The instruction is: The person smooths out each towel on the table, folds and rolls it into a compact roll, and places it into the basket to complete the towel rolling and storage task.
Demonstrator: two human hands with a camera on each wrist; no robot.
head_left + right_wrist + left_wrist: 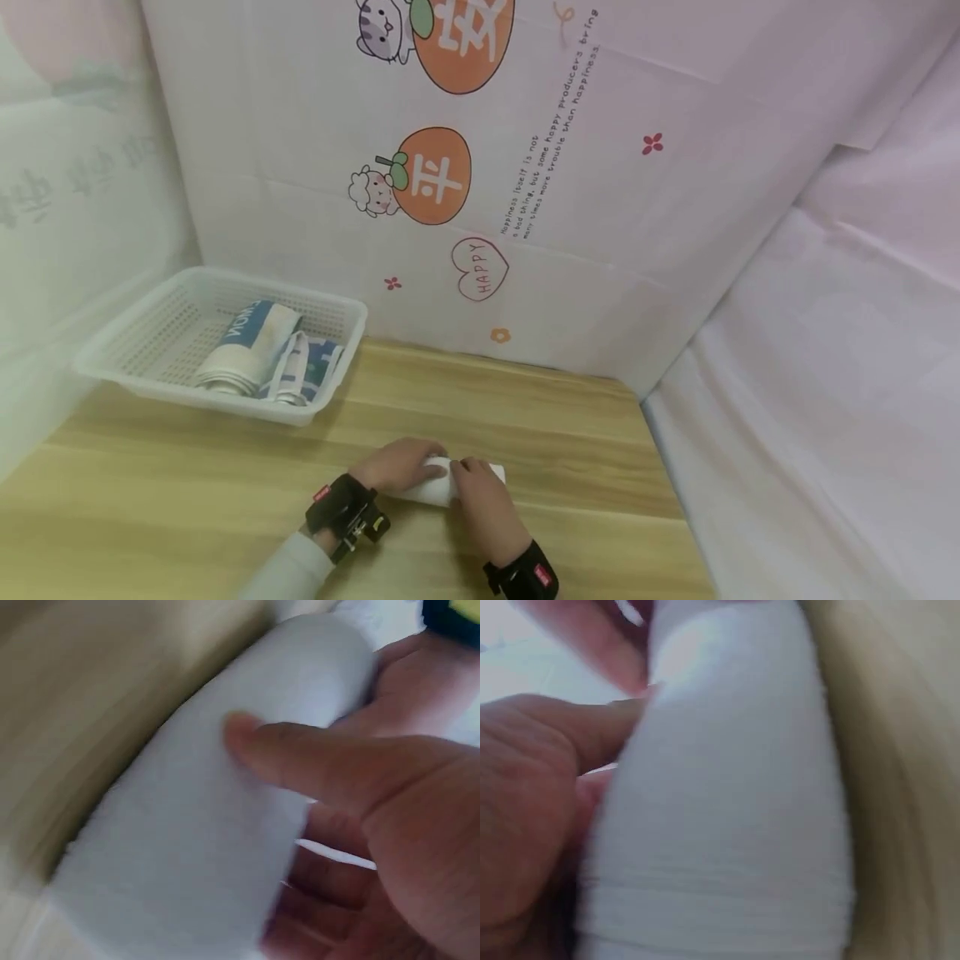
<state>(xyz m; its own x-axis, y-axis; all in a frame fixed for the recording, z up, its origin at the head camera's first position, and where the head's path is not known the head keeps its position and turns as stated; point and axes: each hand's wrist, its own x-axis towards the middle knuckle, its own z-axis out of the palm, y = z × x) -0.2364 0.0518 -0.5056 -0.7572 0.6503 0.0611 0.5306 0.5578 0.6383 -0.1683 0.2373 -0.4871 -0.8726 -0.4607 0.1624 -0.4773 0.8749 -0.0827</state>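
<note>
A white rolled-up cloth (pixel 429 493) lies crosswise close over the wooden table, near its front. My left hand (pixel 399 467) grips its left part from the far side. On the right, my right hand (pixel 482 504) holds the same roll, fingers over its top. In the left wrist view the white roll (pixel 727 787) fills the middle, with layered folds at its lower end. The right wrist view shows my right thumb (pixel 300 754) pressed on the smooth side of the roll (pixel 187 825), the other fingers behind it.
A white perforated basket (pixel 150 387) stands at the back left of the wooden table (pixel 525 392). Inside it lie a blue-and-white rolled cloth (pixel 251 342) and a smaller patterned bundle (pixel 307 367). Printed white curtains (pixel 600 275) hang behind and on both sides.
</note>
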